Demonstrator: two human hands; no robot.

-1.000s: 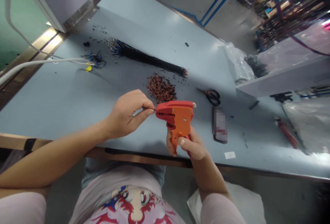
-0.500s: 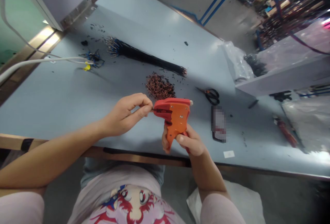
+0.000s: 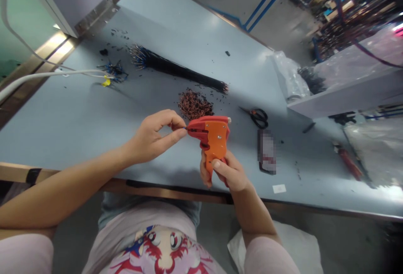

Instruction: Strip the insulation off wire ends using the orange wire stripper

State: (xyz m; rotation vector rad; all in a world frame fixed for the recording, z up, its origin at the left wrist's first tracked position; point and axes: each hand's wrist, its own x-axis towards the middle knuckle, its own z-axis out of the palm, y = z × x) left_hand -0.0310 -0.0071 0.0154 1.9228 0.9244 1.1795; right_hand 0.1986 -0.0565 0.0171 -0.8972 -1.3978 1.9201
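My right hand [image 3: 231, 171] is wrapped round the handles of a red and orange wire stripper [image 3: 217, 133], its jaws pointing left. At the jaw mouth, the thumb and forefinger of my left hand [image 3: 157, 137] pinch a short, thin wire [image 3: 184, 128]; a bit of blue shows on it, and most of it is hidden by the fingers. Just behind the stripper lies a heap of short copper-coloured and black wire pieces [image 3: 193, 104]. Farther back, a long bundle of black wires [image 3: 179, 71] with bare ends rests on the table.
Black-handled scissors [image 3: 258, 117] and a blurred-out flat object [image 3: 267, 152] lie right of the stripper. A small tangle of blue and black wires [image 3: 115, 71] sits at the left by a white cable [image 3: 47, 74]. Red-handled pliers [image 3: 348, 160] and plastic bags [image 3: 374, 148] are far right.
The stripper has shifted slightly up and left, and its handles look squeezed differently. My left hand has risen a little, with a bit of blue now showing at its fingertips.
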